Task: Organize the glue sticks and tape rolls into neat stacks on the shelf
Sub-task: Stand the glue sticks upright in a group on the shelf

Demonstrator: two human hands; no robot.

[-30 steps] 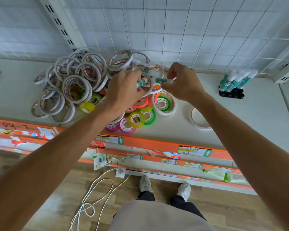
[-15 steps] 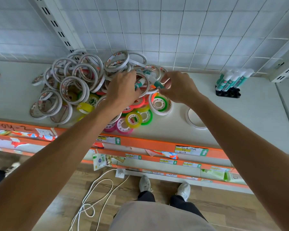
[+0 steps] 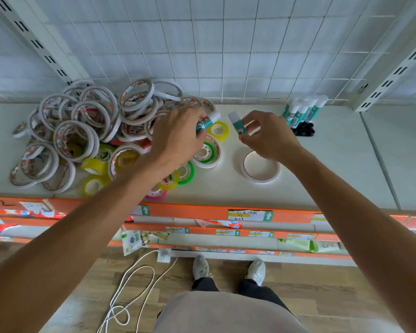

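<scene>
A loose heap of white double-sided tape rolls [image 3: 87, 123] covers the left of the white shelf [image 3: 334, 169], with small yellow, green and pink rolls [image 3: 95, 185] mixed in at its front. My left hand [image 3: 175, 138] hovers over the heap's right edge and grips a teal glue stick with a white cap [image 3: 208, 120]. My right hand [image 3: 267, 135] pinches a second teal glue stick [image 3: 237, 123] in the air just right of the heap. A few glue sticks [image 3: 303, 111] stand upright at the back right.
A single white tape roll [image 3: 259, 168] lies flat under my right wrist. A yellow roll [image 3: 217, 131] sits between my hands. A grid wall panel backs the shelf, slotted uprights [image 3: 392, 66] stand at both sides, and an orange price rail [image 3: 202, 211] runs along the front edge.
My hands have drawn apart, each carrying a glue stick out of the heap. The right hand moved right, away from the tape rolls; the left stayed over the heap's edge.
</scene>
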